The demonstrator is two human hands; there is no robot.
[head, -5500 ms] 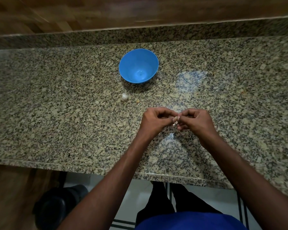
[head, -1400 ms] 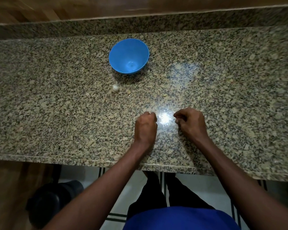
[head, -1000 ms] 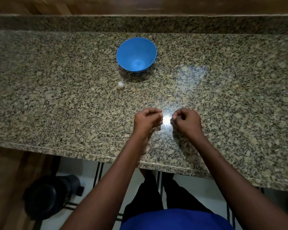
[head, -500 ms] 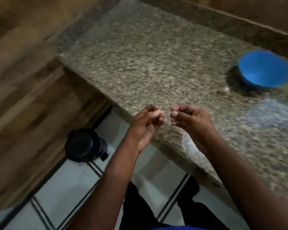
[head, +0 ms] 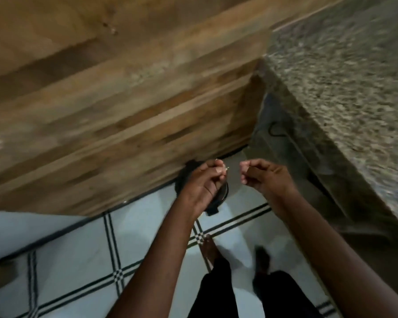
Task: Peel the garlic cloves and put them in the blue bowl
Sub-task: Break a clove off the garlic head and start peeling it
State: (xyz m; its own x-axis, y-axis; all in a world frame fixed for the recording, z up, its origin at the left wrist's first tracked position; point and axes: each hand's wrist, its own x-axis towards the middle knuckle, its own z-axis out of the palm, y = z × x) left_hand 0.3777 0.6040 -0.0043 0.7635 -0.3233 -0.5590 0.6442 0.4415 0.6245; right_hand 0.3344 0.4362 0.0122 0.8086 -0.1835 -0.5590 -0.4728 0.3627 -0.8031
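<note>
Both hands at frame centre, over tiled floor (head: pixel 62 267). Left hand (head: pixel 205 182) fingers curled, pinching small pale scrap (head: pixel 225 167). Right hand (head: pixel 264 175) fingers curled; contents cannot tell. Granite surface (head: pixel 354 83) upper right. Blue bowl out of view.

Both curled hands, left (head: pixel 206 182) and right (head: pixel 263 175), apart above a black bin (head: pixel 223 193), granite counter (head: pixel 345 72) rightward.

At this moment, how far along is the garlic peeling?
Nothing looks finished here: the blue bowl is out of view. In hand: both hands are over the black bin on the floor, away from the granite counter; the left hand pinches a pale scrap, the right hand is curled, contents unclear. Left: peeled cloves into the bowl.
</note>
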